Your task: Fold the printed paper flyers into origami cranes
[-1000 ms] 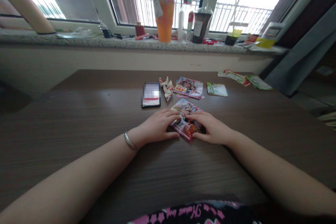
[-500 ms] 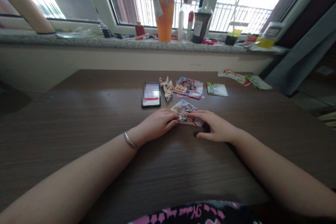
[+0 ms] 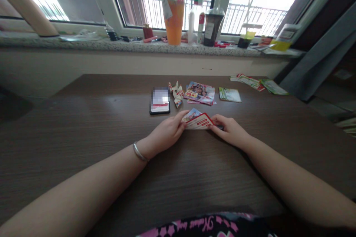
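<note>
Between my two hands is a printed paper sheet (image 3: 198,121), its near part turned up so that a pale side with red edging and red print faces me, while a colourful picture shows behind it. My left hand (image 3: 171,129) pinches the left end of the paper, with a silver bangle on that wrist. At the paper's right corner, my right hand (image 3: 228,127) grips it between thumb and fingers. Just beyond lie a folded paper star shape (image 3: 177,93) and a stack of colourful flyers (image 3: 200,92). A phone (image 3: 160,100) with a blurred screen lies beyond my left hand.
Small green-and-white papers (image 3: 230,94) lie right of the flyers, and more leaflets (image 3: 250,82) sit at the table's far right. On the windowsill (image 3: 125,46) stand an orange drink cup (image 3: 174,18), a dark drink cup (image 3: 213,27), bottles and small items.
The paper lay flat with its picture side up under my hands; now its near part is raised, showing the pale side. My right hand has closed on its right corner.
</note>
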Demonstrator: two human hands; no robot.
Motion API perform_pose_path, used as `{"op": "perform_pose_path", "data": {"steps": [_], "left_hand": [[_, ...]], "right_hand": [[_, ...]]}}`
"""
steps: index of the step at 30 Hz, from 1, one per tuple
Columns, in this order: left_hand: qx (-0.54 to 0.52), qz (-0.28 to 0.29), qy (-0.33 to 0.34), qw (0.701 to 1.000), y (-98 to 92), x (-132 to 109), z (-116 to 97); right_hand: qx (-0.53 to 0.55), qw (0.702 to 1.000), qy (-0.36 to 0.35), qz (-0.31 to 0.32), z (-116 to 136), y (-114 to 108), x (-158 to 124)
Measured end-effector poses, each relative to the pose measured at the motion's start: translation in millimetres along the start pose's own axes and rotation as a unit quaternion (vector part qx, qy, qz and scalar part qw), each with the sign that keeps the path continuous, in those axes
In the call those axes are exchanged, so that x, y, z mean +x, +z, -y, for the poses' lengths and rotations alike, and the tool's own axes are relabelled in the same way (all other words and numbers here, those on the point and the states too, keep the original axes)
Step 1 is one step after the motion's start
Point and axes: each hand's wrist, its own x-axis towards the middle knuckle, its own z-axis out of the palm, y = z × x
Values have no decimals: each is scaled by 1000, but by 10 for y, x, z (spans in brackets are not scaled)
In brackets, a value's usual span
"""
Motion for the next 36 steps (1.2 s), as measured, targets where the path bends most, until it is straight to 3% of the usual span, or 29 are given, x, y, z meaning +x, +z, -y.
{"op": "perform_pose_path", "data": {"steps": [12,18,26,36], "left_hand": [[-2,-14,-36,999,24,1,-20],[-25,-53,9,998,47,28,29],[0,-58,51,997,57,42,79],[53,-53,58,995,60,56,81]], "right_hand": [[75,994,61,-48,-37,51,22],[89,991,59,-84,-111,116,59],[66,991,67,-93,-129,137,78],[-37,994,-41,-94,-131,135,111]]}}
